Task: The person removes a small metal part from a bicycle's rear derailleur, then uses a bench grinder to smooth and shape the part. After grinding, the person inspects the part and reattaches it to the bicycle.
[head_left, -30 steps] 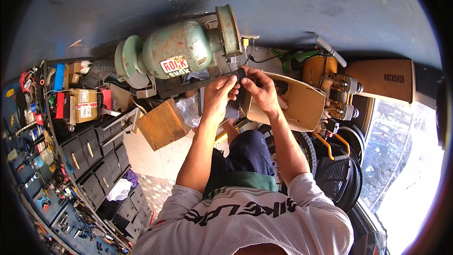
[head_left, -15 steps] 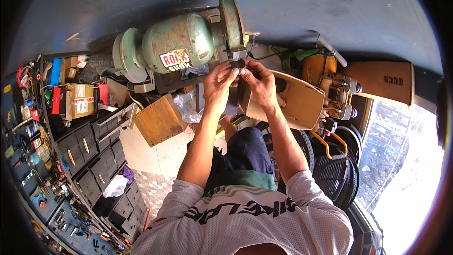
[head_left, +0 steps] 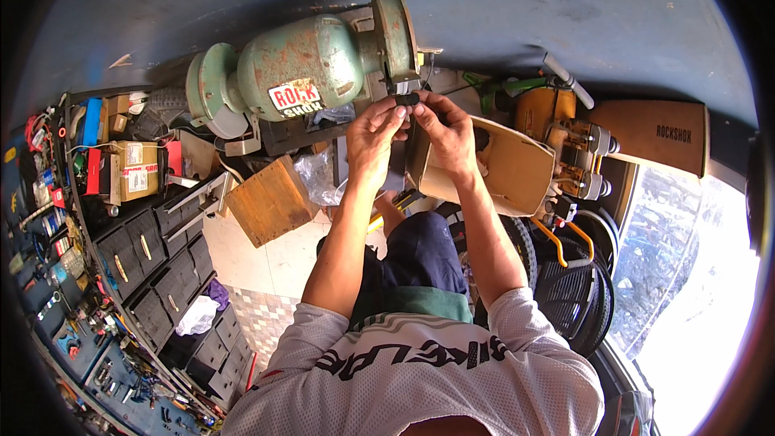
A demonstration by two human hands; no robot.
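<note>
A small black part (head_left: 408, 99), short and rounded, is pinched between the fingertips of both hands; its exact kind is too small to make out. My left hand (head_left: 376, 133) grips one end of it with thumb and fingers. On the other end, the thumb and fingers of my right hand (head_left: 442, 131) are closed. Both hands are just in front of the right wheel of a green bench grinder (head_left: 303, 69), whose body shows worn paint and rust.
An open cardboard box (head_left: 508, 169) stands right of my hands, beside an orange air compressor (head_left: 557, 117). A wooden block (head_left: 272, 200) and a clear plastic bag (head_left: 319, 176) lie to the left. Black drawers (head_left: 133, 254) and a tool board line the left side. Bicycle wheels stand lower right.
Both hands have risen very slightly with the black part, which now shows more of its length sideways between the fingertips. The grip of both hands continues.
</note>
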